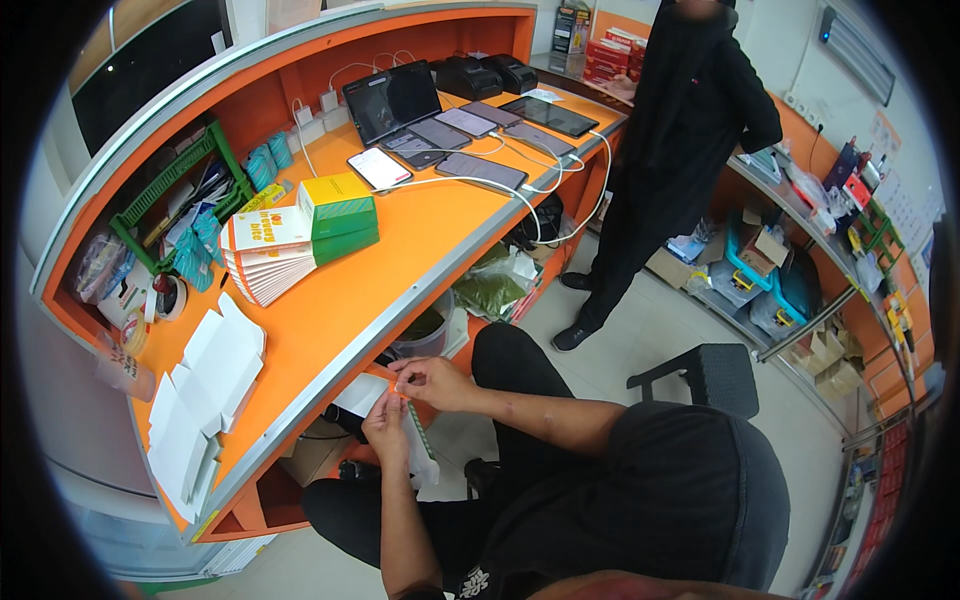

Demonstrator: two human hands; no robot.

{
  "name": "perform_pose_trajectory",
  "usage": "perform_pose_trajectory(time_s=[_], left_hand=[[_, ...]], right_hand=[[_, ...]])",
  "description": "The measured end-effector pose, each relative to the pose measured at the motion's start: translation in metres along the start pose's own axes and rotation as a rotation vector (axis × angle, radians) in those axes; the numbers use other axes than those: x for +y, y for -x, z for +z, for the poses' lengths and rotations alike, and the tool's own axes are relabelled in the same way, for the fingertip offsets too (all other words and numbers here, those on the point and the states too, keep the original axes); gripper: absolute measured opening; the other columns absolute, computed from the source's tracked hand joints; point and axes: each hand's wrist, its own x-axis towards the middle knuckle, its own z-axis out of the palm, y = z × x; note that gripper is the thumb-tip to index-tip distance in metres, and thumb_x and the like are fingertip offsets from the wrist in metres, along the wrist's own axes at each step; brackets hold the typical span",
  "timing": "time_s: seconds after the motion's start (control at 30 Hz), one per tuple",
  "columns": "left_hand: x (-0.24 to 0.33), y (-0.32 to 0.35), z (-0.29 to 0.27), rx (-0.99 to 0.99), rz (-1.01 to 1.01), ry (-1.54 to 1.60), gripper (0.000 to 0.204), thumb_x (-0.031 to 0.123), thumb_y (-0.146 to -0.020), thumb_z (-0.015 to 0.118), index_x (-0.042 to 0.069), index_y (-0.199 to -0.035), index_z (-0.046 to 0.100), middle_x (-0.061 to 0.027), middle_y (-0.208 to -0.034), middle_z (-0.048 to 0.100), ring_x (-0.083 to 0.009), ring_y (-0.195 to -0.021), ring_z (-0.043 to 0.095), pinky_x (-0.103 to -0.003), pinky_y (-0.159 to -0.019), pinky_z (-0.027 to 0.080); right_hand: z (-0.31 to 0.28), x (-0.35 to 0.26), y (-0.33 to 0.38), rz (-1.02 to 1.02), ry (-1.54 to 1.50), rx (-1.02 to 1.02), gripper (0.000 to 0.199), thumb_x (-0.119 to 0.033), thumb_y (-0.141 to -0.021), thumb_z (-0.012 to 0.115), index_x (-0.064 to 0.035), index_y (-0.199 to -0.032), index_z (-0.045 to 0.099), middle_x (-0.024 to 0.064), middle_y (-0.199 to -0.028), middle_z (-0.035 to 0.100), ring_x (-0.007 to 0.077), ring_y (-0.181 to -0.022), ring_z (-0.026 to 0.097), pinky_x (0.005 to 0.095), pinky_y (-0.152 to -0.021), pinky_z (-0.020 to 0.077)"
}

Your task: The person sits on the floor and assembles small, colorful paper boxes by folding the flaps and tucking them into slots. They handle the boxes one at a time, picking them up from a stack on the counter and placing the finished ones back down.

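My left hand (386, 432) and my right hand (432, 384) meet just past the counter's front edge, above my lap. Both have fingers pinched together on a thin white cardboard piece (421, 452) with a patterned green edge. A bit of orange shows between the fingertips; the fingers hide most of the fold there. On the orange counter (300, 340), to the left, lie white unfolded cartons (228, 350), inside faces up. Beyond them a fanned stack of printed cartons (345, 215) in green, yellow, white and orange leans over.
Several phones and tablets (485, 170) with white cables lie at the counter's far end, beside a laptop (390, 100) and black printers (468, 78). A green crate (175, 190) stands at left. A person in black (660, 150) stands ahead right, near a black stool (705, 380).
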Motion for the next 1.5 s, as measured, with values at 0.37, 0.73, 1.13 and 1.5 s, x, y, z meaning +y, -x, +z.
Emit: perform_pose_trajectory(time_s=[0.37,0.73,1.13,1.5], left_hand=[[0.011,0.002,0.003,0.014,-0.062,0.088,0.030,0.015,-0.098,0.069,-0.008,-0.117,0.066,-0.0077,-0.100,0.070,-0.0102,-0.087,0.064,-0.022,-0.079,0.052],[0.010,-0.001,-0.006,-0.061,-0.124,0.265,0.018,0.019,-0.099,0.066,0.001,-0.100,0.066,0.0014,-0.079,0.064,-0.0044,-0.063,0.057,-0.020,-0.056,0.044],[0.060,0.053,0.011,-0.282,-0.541,1.004,0.043,0.028,-0.099,0.057,0.003,-0.133,0.050,-0.0175,-0.132,0.058,-0.0281,-0.116,0.062,-0.042,-0.100,0.050],[0.022,0.078,0.040,-0.049,0.053,-0.043,0.051,0.018,-0.095,0.068,0.002,-0.138,0.045,-0.0073,-0.125,0.057,-0.0159,-0.107,0.059,-0.031,-0.092,0.049]], right_hand=[[-0.004,0.002,0.006,0.097,-0.232,-0.128,0.018,-0.011,-0.094,0.069,0.0018,-0.107,0.070,0.0205,-0.134,0.061,0.0186,-0.116,0.063,0.0316,-0.096,0.0507],[-0.018,-0.009,0.020,-0.111,0.099,-0.330,0.038,0.001,-0.095,0.055,-0.0038,-0.132,0.060,0.0186,-0.155,0.042,0.0251,-0.134,0.053,0.0346,-0.104,0.0461],[-0.044,0.002,0.051,-0.259,0.121,-0.407,0.085,-0.025,-0.091,0.072,-0.0088,-0.158,0.022,0.0175,-0.163,0.026,0.0306,-0.150,0.028,0.0416,-0.121,0.0283],[-0.013,-0.027,0.056,-0.065,0.520,-0.267,0.068,-0.038,-0.091,0.066,-0.0039,-0.144,0.040,0.0225,-0.131,0.049,0.0424,-0.112,0.060,0.0478,-0.095,0.0503]])
